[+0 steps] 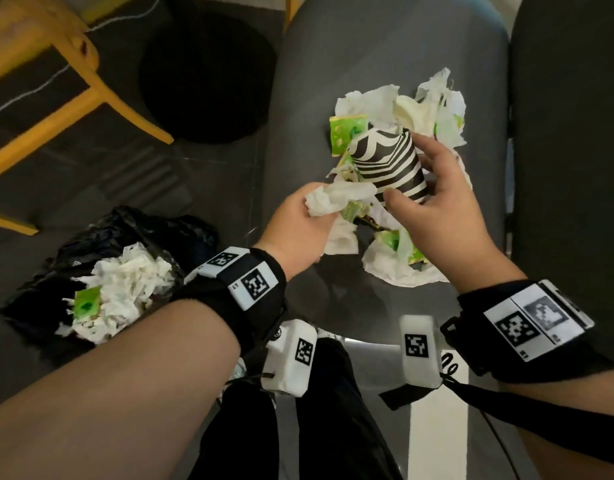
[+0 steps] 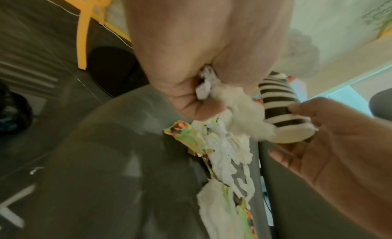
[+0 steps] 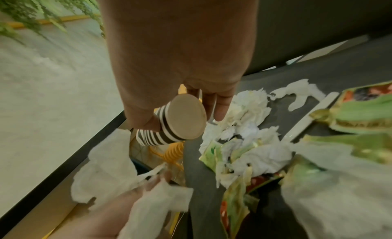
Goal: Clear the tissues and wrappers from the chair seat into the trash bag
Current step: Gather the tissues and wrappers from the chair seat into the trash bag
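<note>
Both forearms bare, extended forward, black wrist straps with white tag blocks on each. Left hand (image 1: 300, 225) back-up, fingers curled into a fist round a wad of tissue (image 1: 328, 199) that sticks out past the knuckles. Right hand (image 1: 449, 206) just beside it, palm turned inward, thumb (image 1: 397, 199) and fingers spread in a loose clamp on a striped paper cup (image 1: 388, 164): thumb on the near side, fingertips on the far side, cup base toward the wrist. Hands nearly touching.
</note>
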`<state>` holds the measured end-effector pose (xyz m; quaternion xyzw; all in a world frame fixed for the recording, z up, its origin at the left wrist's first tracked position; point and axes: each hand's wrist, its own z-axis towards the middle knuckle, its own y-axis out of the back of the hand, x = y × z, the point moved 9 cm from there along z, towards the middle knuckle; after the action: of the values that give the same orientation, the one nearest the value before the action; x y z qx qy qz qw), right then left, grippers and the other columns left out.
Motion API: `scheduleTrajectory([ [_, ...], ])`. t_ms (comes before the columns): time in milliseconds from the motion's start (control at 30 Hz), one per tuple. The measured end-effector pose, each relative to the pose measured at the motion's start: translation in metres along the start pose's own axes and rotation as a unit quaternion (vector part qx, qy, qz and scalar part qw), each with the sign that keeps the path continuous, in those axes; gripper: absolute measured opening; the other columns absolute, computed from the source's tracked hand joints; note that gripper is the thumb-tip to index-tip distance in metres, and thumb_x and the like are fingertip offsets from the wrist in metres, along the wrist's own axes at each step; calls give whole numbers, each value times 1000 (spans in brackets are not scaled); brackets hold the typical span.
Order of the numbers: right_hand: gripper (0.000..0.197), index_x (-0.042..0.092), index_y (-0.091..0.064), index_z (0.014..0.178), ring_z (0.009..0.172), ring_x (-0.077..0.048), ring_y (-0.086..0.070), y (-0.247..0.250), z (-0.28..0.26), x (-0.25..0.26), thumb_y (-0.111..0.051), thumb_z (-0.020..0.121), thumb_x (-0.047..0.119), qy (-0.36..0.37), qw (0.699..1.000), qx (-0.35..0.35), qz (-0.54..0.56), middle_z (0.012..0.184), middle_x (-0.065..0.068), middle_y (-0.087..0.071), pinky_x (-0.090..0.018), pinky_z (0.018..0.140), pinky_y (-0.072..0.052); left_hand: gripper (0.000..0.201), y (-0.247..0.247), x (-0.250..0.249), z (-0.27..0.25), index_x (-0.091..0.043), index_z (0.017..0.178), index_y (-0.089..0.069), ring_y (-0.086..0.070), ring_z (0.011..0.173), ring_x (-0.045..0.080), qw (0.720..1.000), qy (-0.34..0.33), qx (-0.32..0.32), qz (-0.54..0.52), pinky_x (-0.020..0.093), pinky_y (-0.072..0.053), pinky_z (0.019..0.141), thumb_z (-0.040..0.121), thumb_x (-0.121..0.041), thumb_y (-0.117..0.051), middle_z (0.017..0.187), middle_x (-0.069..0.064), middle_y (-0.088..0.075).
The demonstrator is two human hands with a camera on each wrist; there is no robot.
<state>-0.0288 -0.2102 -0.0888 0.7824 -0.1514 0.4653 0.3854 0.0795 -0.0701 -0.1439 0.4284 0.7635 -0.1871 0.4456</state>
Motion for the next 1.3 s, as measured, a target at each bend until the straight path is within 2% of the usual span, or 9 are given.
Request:
scheduleTrajectory([
  [300, 68, 32, -42, 138, 112, -12, -61, -112, -12, 51, -68, 75, 28, 66, 990, 113, -54, 128, 8, -55, -43, 97, -51, 42, 118, 57, -33, -20, 108, -72, -70, 97, 14, 987, 65, -107, -97, 35, -54, 94, 81, -52, -69, 103, 2, -75],
  [400, 70, 26, -42, 139, 113, 2, -56, -175, -22, 62, -71, 76, 25, 90, 977, 176, -76, 127, 11, -55, -25, 99, -47, 68, 166, 109, -48, -11, 119, -66, -61, 119, 36, 953, 155, -111, -236, 54, -39, 110, 70, -58, -58, 125, 17, -67],
  [500, 70, 27, -41, 139, 111, 7, -54, -244, -35, 68, -74, 78, 21, 84, 960, 250, -88, 127, 14, -54, -9, 93, -44, 57, 225, 158, -74, -2, 121, -62, -59, 121, 41, 917, 175, -181, -310, 54, -42, 106, 75, -33, -54, 131, 23, -62],
  [633, 73, 31, -39, 140, 112, -4, -56, -335, -55, 66, -74, 75, 30, 82, 931, 329, -133, 128, 9, -53, -26, 98, -49, 37, 297, 210, -117, -9, 111, -62, -67, 100, 38, 915, 187, -255, -251, 39, -55, 73, 78, -13, -47, 116, 23, -68],
  [800, 73, 26, -36, 145, 107, -4, -47, -421, -77, 43, -71, 81, 29, 82, 902, 354, -232, 133, 4, -40, -19, 95, -41, 64, 363, 285, -165, -27, 127, -57, -70, 99, 20, 910, 238, -320, -111, 44, -57, 90, 66, -42, -71, 115, -2, -69],
  [933, 70, 22, -39, 144, 120, -13, -47, -470, -92, 29, -70, 83, 33, 93, 896, 356, -248, 139, -2, -40, -16, 96, -33, 41, 390, 315, -184, -29, 99, -70, -72, 95, 21, 904, 241, -340, -92, 46, -58, 88, 67, -53, -75, 104, -4, -74],
  [1033, 74, 25, -34, 148, 134, -14, -39, -501, -101, 18, -65, 85, 48, 97, 887, 385, -237, 148, 0, -39, -26, 111, -30, 71, 394, 319, -188, -29, 132, -58, -61, 119, 22, 902, 252, -330, -123, 48, -55, 94, 72, -61, -75, 139, -3, -57],
  [1167, 83, 36, -41, 140, 130, -9, -46, -502, -111, -15, -53, 70, 79, 56, 878, 412, -236, 141, 8, -49, -40, 109, -41, 62, 396, 332, -198, -36, 143, -47, -52, 128, 23, 888, 265, -336, -166, 48, -53, 96, 87, -54, -67, 149, -4, -47],
  [1300, 64, 25, -47, 139, 126, -9, -47, -441, -120, -38, -56, 85, 58, -14, 893, 377, -246, 143, 6, -43, -31, 111, -36, 37, 396, 323, -203, -34, 121, -66, -64, 106, 15, 887, 280, -346, -121, 41, -55, 93, 88, -50, -60, 122, -6, -66],
])
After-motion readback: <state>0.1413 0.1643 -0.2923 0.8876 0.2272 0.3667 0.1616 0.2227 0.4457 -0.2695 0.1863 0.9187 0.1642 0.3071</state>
